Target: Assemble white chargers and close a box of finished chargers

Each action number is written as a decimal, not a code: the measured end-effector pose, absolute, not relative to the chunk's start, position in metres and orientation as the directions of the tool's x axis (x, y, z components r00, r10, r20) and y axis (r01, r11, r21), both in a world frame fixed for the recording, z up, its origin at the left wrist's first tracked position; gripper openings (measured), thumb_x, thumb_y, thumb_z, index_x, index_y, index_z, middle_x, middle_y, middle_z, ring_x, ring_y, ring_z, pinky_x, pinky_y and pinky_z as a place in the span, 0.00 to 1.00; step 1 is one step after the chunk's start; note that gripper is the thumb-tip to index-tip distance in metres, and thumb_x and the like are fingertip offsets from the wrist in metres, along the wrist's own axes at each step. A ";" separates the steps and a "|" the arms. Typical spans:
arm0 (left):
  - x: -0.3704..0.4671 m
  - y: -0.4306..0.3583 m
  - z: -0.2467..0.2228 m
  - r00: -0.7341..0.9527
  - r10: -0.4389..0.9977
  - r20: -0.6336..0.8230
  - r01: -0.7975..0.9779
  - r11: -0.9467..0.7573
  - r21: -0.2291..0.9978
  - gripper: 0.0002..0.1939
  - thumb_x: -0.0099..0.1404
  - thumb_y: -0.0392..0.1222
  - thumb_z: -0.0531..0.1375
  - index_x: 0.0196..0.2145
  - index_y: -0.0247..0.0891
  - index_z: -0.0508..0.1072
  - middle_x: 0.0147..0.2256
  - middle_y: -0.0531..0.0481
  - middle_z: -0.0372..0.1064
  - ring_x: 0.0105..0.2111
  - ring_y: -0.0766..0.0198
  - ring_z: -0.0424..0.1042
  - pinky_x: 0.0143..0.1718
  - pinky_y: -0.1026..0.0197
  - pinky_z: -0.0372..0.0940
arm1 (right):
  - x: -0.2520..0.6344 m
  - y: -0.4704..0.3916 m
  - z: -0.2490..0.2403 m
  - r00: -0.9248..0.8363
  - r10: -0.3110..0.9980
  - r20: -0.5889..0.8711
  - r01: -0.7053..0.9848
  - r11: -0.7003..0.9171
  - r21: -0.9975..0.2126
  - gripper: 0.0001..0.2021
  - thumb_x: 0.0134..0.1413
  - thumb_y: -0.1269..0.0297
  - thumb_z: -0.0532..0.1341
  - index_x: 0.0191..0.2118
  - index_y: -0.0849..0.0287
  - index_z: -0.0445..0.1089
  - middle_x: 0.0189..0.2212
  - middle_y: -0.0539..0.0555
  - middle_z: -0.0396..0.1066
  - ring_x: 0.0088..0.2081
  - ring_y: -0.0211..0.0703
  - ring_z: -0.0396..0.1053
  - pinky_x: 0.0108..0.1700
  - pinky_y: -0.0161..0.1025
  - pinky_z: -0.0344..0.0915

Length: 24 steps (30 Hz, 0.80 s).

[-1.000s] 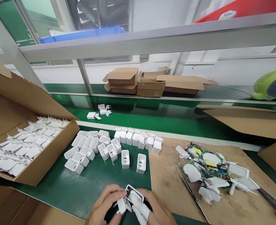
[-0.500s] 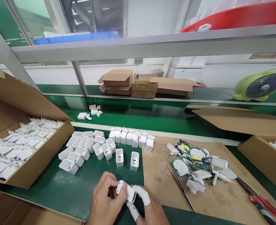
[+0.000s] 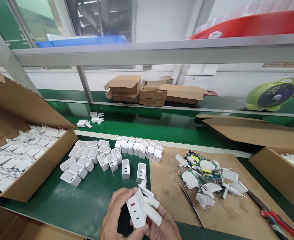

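- Left hand (image 3: 117, 216) and right hand (image 3: 162, 225), fingers wrapped, jointly grip a white charger (image 3: 136, 208) above the green mat (image 3: 87, 200).
- Empty charger shells (image 3: 92, 158) stand beyond.

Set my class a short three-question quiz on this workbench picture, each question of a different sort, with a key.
1. True or false: both hands hold one white charger.
2. Which colour is the desk fan? A red, B green, C black.
3. Fill in: the tweezers lie on a sheet of ____.

Key
1. True: left hand and right hand grip it, ports facing the camera.
2. B.
3. Cardboard, beside the circuit boards.
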<state>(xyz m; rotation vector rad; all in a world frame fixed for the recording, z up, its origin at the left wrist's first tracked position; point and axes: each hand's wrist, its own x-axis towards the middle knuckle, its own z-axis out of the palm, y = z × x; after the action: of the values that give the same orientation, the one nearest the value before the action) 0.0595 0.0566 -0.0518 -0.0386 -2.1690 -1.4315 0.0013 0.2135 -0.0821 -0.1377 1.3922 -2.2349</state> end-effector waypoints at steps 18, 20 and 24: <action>0.047 0.061 -0.036 -0.771 -0.121 0.625 0.479 0.537 0.694 0.35 0.69 0.43 0.70 0.69 0.41 0.64 0.58 0.36 0.74 0.59 0.47 0.73 0.58 0.48 0.76 | 0.008 0.224 -0.054 -0.820 -0.489 -0.299 0.527 -0.437 -0.729 0.22 0.58 0.50 0.74 0.53 0.57 0.79 0.44 0.61 0.82 0.44 0.56 0.81 0.45 0.49 0.79; 0.048 0.054 -0.040 -0.733 -0.089 0.675 0.527 0.553 0.645 0.35 0.71 0.56 0.69 0.69 0.42 0.66 0.62 0.34 0.71 0.60 0.45 0.73 0.58 0.46 0.76 | 0.007 0.227 -0.061 -0.914 -0.394 -0.100 0.220 -0.273 -0.937 0.16 0.65 0.55 0.69 0.54 0.55 0.78 0.49 0.61 0.81 0.49 0.56 0.80 0.48 0.48 0.79; 0.056 0.041 -0.056 -0.776 -0.073 0.626 0.478 0.579 0.660 0.25 0.77 0.51 0.62 0.67 0.44 0.71 0.67 0.33 0.67 0.62 0.48 0.74 0.58 0.51 0.77 | 0.004 0.234 -0.078 -0.772 -0.441 0.458 -0.612 0.319 -0.724 0.21 0.68 0.72 0.56 0.62 0.54 0.72 0.61 0.64 0.74 0.57 0.56 0.76 0.56 0.49 0.76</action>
<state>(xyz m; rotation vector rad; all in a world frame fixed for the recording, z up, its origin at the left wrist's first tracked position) 0.0562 0.0405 -0.0559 -0.3218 -2.1964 -1.1673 0.0041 0.2342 -0.0785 -1.0860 2.6888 -1.6128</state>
